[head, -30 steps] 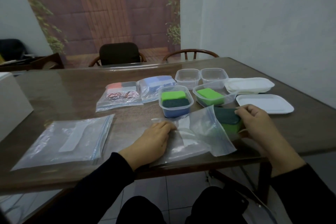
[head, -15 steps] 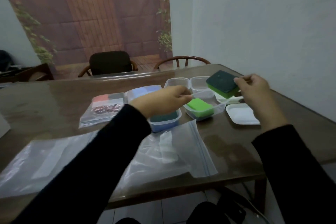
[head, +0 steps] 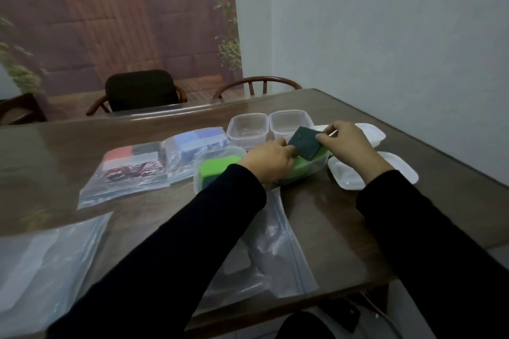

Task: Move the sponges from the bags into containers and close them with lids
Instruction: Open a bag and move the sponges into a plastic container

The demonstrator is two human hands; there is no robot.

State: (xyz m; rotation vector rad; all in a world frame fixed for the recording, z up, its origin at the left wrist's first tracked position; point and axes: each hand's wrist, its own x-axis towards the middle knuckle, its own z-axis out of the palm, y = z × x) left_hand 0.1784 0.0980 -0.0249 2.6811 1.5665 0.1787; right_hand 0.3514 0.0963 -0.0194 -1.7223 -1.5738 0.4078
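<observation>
Green foam under a dark scouring face: the sponge [head: 305, 142] sits right of centre in the frame, pinched at its right corner by the right hand [head: 347, 146] and tilted over the clear container [head: 308, 170], which already holds another green sponge [head: 298, 170]. The left hand [head: 271, 162], fingers curled, meets the sponge's left edge and seems to steady the container's near rim; whether it truly grips either one cannot be told. Left of them, a second tub [head: 217, 170] holds a green sponge over darker ones. Two empty tubs [head: 248, 129] stand just behind, white lids [head: 402, 170] lie at the right, and two filled bags [head: 132, 168] wait at centre left on the brown worktop [head: 344, 217]. Emptied bags [head: 278, 250] lie flat along the lower edge.

Judged from its look, the sponge is light and soft, springing back when squeezed, with a rougher, grippier scouring side. A light pinch on opposite short edges should hold it; pressing flat on the top would likely seat it below the rim so a lid can close. The thin-walled tub looks likely to slide unless held.
</observation>
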